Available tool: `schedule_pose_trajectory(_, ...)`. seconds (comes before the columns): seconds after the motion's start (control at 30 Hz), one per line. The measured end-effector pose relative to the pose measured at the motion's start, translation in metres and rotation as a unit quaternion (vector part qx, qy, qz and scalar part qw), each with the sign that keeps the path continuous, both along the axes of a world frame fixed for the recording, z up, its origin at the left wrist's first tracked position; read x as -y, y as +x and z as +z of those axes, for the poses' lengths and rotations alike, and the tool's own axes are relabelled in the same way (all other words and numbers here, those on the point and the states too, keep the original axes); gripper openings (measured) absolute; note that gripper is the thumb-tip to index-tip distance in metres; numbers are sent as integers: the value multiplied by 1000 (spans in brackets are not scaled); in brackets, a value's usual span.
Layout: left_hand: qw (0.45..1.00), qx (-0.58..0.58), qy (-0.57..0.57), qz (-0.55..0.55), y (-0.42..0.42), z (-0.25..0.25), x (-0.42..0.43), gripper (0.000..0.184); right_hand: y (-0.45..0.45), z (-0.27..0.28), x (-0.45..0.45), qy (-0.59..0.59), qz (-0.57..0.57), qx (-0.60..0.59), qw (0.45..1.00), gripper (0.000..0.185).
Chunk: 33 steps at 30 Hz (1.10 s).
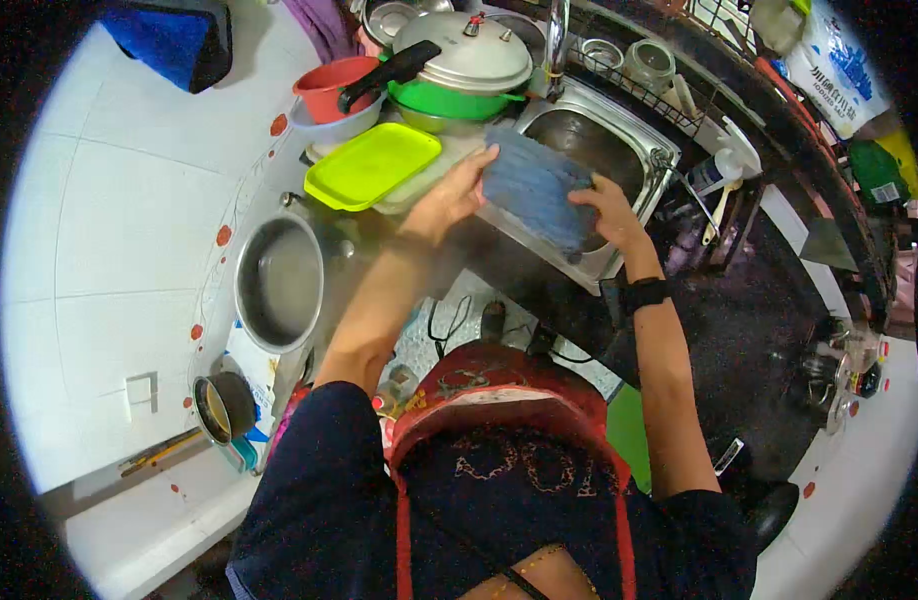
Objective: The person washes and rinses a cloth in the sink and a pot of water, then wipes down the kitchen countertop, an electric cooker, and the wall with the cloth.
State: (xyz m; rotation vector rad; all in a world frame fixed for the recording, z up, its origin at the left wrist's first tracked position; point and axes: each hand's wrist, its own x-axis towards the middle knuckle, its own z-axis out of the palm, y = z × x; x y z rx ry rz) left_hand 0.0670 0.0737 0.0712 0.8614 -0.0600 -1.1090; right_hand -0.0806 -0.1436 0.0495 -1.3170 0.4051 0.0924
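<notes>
A blue-grey cloth [539,190] is spread between my two hands, over the near left edge of the steel sink [599,272]. My left hand [461,188] is closed on the cloth's left edge, thumb on top. On the other side, my right hand [609,208] grips the cloth's right part, its fingers pressed on the fabric. Just left of my left hand lies a lime-green tray [374,167]. Part of the sink basin is hidden under the cloth.
A lidded pressure cooker [469,55] with a black handle stands behind the tray, beside a red bowl [331,88]. A metal pot [279,283] sits at the left. Behind the sink, a wire rack holds glass jars [649,62]. The faucet [556,45] rises at the sink's back.
</notes>
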Motion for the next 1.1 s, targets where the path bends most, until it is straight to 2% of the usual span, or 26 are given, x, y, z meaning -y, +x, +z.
schedule_pose_trajectory(0.03,1000,0,14,4,-5,2,-2,29,-3,6,-6,80,-20,36,996,38)
schedule_pose_trajectory(0.07,1000,0,27,10,-9,5,-4,30,-3,5,-10,80,-15,33,996,38)
schedule_pose_trajectory(0.13,998,-8,53,25,-20,12,-7,35,-1,5,-15,145,-95,16,985,40)
schedule_pose_trajectory(0.2,999,-41,-1,-26,-37,13,-14,40,-6,11,-27,162,-65,21,984,44)
schedule_pose_trajectory(0.27,996,-76,-20,-53,-62,-2,-20,45,-7,15,-45,160,-100,6,982,44)
schedule_pose_trajectory(0.33,998,-36,-3,-43,-97,-19,-37,47,-12,12,-65,187,-53,-7,981,43)
schedule_pose_trajectory(0.4,995,-61,29,-75,-118,-60,-61,47,-9,-1,-86,156,-1,-42,987,42)
schedule_pose_trajectory(0.43,991,-70,79,-78,-130,-38,-78,48,-8,-17,-97,165,15,-33,986,39)
schedule_pose_trajectory(0.47,976,181,81,-89,-144,-12,-108,51,-6,-26,-106,166,30,-39,985,39)
schedule_pose_trajectory(0.53,991,-67,116,-5,-162,-81,-123,49,-6,-40,-130,6,175,-50,983,36)
schedule_pose_trajectory(0.57,991,-70,113,6,-169,-82,-136,49,-14,-4,-157,-46,215,97,971,38)
schedule_pose_trajectory(0.6,991,-32,116,63,-177,-78,-158,48,-14,-15,-176,-46,226,96,968,38)
schedule_pose_trajectory(0.63,986,6,119,117,-187,-75,-178,47,-14,-35,-194,-61,248,48,966,40)
schedule_pose_trajectory(0.67,985,7,117,124,-195,-77,-195,47,-14,-57,-211,-78,268,2,960,42)
schedule_pose_trajectory(0.73,963,-161,104,192,-205,-83,-225,45,-18,-109,-249,-237,220,75,943,45)
schedule_pose_trajectory(0.77,952,-190,92,223,-213,-102,-239,46,-9,-124,-264,-263,243,25,933,43)
schedule_pose_trajectory(0.8,939,-220,79,253,-222,-120,-251,46,3,-138,-278,-274,248,72,926,37)
schedule_pose_trajectory(0.9,919,-231,51,315,-239,-137,-275,40,57,-209,-318,-229,232,41,945,33)
schedule_pose_trajectory(0.93,924,-228,54,302,-247,-156,-284,49,81,-234,-329,-223,218,47,949,31)
schedule_pose_trajectory(1.0,908,-258,79,322,-262,-179,-300,50,140,-285,-351,-217,199,27,955,27)
schedule_pose_trajectory(1.03,905,-256,80,329,-266,-185,-307,51,180,-352,-352,-320,197,156,914,28)
schedule_pose_trajectory(1.07,903,-270,82,324,-272,-188,-315,50,211,-416,-346,-412,188,279,847,28)
schedule_pose_trajectory(1.1,893,-272,82,350,-282,-201,-323,50,229,-436,-353,-445,192,267,833,28)
